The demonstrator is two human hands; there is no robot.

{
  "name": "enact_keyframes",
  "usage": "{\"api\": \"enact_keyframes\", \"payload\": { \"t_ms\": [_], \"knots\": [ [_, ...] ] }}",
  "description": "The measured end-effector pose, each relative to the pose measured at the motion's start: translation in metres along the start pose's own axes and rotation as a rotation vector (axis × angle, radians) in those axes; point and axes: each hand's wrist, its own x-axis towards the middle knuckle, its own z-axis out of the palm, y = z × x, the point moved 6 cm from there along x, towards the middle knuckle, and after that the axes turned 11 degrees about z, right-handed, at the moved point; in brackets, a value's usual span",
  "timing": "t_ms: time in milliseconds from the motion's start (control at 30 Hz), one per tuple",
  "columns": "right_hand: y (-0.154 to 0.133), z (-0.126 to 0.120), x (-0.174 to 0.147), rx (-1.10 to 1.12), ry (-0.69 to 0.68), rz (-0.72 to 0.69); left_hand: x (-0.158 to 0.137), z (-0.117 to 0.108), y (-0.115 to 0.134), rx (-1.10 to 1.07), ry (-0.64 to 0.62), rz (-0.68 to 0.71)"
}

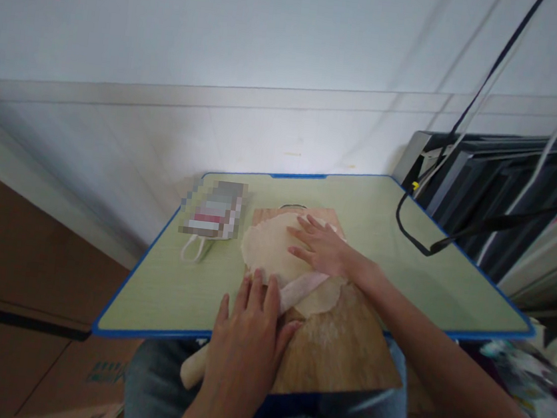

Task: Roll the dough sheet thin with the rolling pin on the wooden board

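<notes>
A thin, pale sheet of rolled dough [269,241] lies on a wooden cutting board [337,350]. Across the dough's near part, a floured rolling pin [296,291] runs slantwise, its near end sticking out at the lower left. My left hand [249,333] rests palm down over the pin, fingers stretched forward and thumb out to the right. It covers the pin's middle. Flat on the dough's right side is my right hand [322,244], fingers spread, with its wrist close to the pin's far end. A flap of dough [323,298] shows on the near side of the pin.
The board stands on a light green table [149,288] with a blue edge, overhanging toward my lap. A blurred packet [213,208] with a white loop lies left of the board. Black cables [415,245] hang over the right side, near dark upright panels [503,181]. A white wall is behind.
</notes>
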Motion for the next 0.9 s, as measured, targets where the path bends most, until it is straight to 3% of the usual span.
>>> {"api": "enact_keyframes", "payload": {
  "t_ms": [133,267,400,567,700,900],
  "knots": [
    [0.003,0.003,-0.019,0.014,0.027,-0.04,-0.003,0.0,0.006,-0.001,-0.002,0.023],
    [0.006,0.005,-0.055,-0.007,0.139,-0.091,-0.014,-0.002,0.016,-0.007,0.06,0.062],
    [0.002,0.003,-0.084,-0.017,0.242,-0.056,-0.021,-0.002,0.021,-0.029,0.121,0.088],
    [-0.009,0.006,-0.108,-0.037,0.3,-0.048,-0.011,-0.002,0.014,-0.046,0.093,0.055],
    [-0.009,0.008,-0.111,-0.053,0.291,-0.029,-0.005,-0.004,0.013,-0.051,0.087,0.064],
    [-0.005,0.004,-0.089,-0.058,0.253,-0.037,0.0,-0.004,0.011,-0.041,0.098,0.081]
  ]
}}
